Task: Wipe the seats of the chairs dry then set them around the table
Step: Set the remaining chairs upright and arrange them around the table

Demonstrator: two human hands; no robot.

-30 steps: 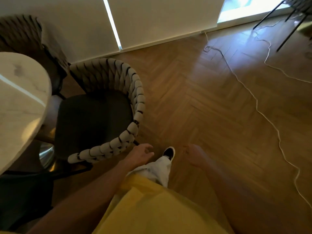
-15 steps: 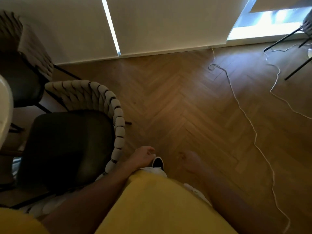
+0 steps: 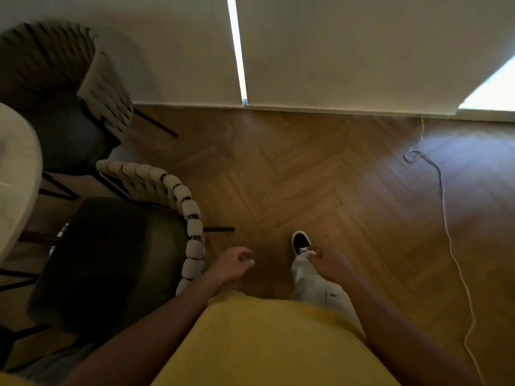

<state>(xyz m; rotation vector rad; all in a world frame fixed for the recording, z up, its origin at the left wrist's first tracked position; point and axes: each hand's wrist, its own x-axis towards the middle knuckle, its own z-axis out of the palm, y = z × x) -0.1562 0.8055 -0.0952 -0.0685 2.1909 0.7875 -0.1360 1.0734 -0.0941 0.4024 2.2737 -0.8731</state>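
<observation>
near chair (image 3: pixel 111 263) lower left, just left of left hand (image 3: pixel 232 264), apart | both hands loosely curled, empty; right hand (image 3: pixel 330 264) | table (image 3: pixel 16 174) cut off at left edge

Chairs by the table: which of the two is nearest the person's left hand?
The nearer chair, with the dark seat and rope-wrapped rim; the left hand hangs just beside its backrest. The other chair stands farther off, by the wall.
</observation>
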